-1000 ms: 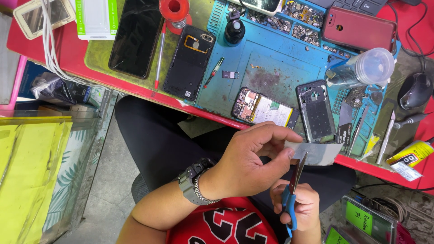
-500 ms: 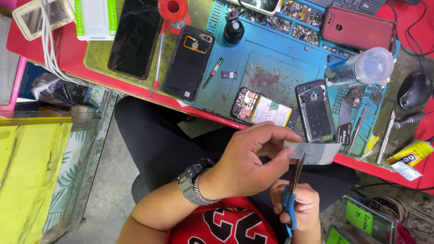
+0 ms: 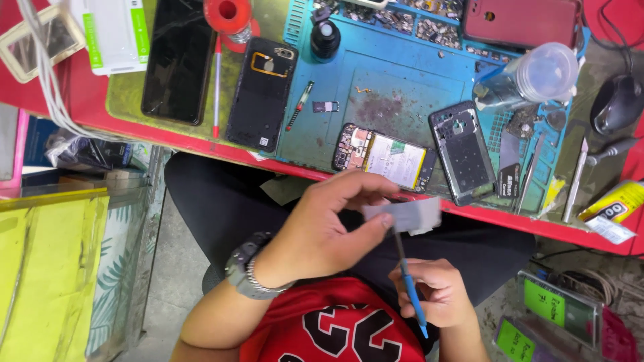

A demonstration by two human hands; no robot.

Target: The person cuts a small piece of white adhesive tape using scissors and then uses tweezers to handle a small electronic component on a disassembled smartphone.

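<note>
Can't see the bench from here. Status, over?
Left hand pinching small grey piece. Right hand holding blue-handled tool, tip under piece. Nothing between them.

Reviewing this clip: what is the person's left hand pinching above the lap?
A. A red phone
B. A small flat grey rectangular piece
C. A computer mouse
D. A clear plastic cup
B. The left hand pinches a small flat grey piece between thumb and fingers, while the right hand holds a blue-handled tool up to it.
</note>
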